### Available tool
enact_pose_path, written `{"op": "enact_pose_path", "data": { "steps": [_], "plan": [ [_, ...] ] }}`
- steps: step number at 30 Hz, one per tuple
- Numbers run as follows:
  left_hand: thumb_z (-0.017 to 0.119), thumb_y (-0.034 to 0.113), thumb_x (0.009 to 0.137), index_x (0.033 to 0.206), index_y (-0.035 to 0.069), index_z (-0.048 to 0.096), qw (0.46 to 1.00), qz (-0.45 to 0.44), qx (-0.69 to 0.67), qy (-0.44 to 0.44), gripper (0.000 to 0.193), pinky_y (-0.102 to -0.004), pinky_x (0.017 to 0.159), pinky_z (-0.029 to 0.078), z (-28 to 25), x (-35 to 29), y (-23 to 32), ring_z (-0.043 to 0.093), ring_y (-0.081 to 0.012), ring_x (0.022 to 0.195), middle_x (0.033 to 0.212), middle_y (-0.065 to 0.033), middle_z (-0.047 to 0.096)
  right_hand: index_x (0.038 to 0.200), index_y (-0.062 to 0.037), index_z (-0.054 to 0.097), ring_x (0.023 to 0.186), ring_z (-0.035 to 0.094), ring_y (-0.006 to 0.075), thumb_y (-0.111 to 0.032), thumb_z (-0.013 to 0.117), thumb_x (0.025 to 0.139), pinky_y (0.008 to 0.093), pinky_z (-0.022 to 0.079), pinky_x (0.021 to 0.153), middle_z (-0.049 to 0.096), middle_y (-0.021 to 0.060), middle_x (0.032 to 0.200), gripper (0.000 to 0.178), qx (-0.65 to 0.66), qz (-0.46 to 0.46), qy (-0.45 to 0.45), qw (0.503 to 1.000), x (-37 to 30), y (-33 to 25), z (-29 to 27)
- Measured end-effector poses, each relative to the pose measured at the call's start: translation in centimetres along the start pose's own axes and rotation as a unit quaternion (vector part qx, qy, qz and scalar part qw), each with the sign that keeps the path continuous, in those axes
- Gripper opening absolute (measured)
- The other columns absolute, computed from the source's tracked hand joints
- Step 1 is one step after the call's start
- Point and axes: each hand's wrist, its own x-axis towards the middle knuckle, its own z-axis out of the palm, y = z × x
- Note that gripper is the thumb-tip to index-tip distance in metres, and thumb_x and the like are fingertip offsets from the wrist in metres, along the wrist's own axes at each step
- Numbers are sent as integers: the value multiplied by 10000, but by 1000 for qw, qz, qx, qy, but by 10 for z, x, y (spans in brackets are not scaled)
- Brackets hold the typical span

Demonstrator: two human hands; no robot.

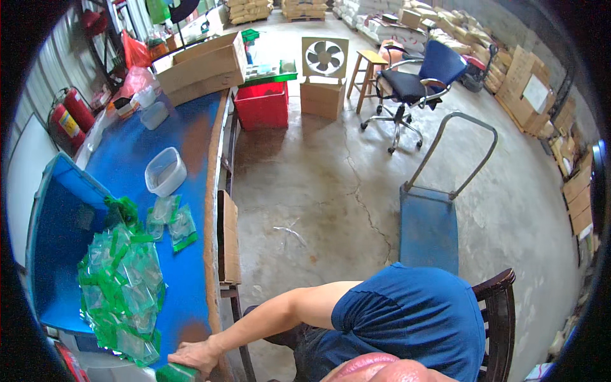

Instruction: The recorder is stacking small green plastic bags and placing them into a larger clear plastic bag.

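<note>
My right hand [198,357] is at the near edge of the blue-topped table [189,274], its fingers closed over a green plastic packet [175,372] cut off by the lower edge of the view. Just beyond it lies a large heap of clear, green-edged plastic packets [124,280], spilling from a blue bin [57,235] tipped on its side. Apart from the heap rest a few similar packets [182,224], close to a clear plastic tub [166,172]. My left hand is out of view.
A cardboard box [200,70] and small containers [153,116] stand at the table's far end. Beyond the table are a red crate [262,105], a boxed fan [324,57], a wooden stool [366,76], an office chair [414,83] and a blue platform trolley [428,229].
</note>
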Motion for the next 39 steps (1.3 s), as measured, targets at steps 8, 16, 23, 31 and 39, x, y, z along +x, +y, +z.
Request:
{"op": "enact_pose_path", "data": {
  "steps": [8, 16, 23, 31, 39],
  "plan": [
    [753, 83, 768, 1189, -42, 610, 998, -54, 4, -20, 462, -418, 995, 428, -11, 6, 6, 602, -288, 1066, 1142, -111, 659, 1177, 5, 363, 985, 585, 432, -293, 868, 484, 487, 438, 879, 587, 219, 990, 908, -2, 101, -173, 980, -11, -8, -20],
    [801, 22, 686, 1098, -31, 614, 982, -54, -57, 172, 456, -328, 761, 556, -94, -73, 38, 666, -197, 817, 984, -87, 665, 1276, 67, 435, 1205, 489, 389, -560, 847, 591, 482, 415, 989, 549, 243, 1173, 1016, -90, 62, -223, 969, 0, -29, -71],
    [787, -18, 661, 1268, 11, 525, 921, -9, -250, 299, 661, -323, 868, 512, -85, -61, 62, 629, -197, 971, 1106, -71, 619, 1420, -183, 438, 1305, 363, 487, -702, 621, 760, 630, 294, 1048, 380, 288, 1424, 860, -377, 73, 135, 913, 94, 120, -170],
    [759, 124, 736, 1344, 27, 434, 876, 24, -370, 310, 697, -384, 1001, 430, -98, -75, 48, 538, -216, 1137, 1221, -62, 543, 1462, -223, 396, 1341, 297, 509, -761, 489, 803, 648, 237, 1033, 329, 304, 1462, 856, -483, 89, -39, 870, 77, 95, -80],
    [608, 275, 882, 1305, 54, 541, 695, 82, -686, 199, 482, -545, 1086, 377, -63, -183, 55, 474, -342, 1297, 1374, -147, 533, 1488, -225, 342, 1382, 223, 527, -769, 469, 808, 695, 164, 1078, 272, 283, 1507, 881, -433, 98, -136, 886, 50, 39, -40]
  ]
}}
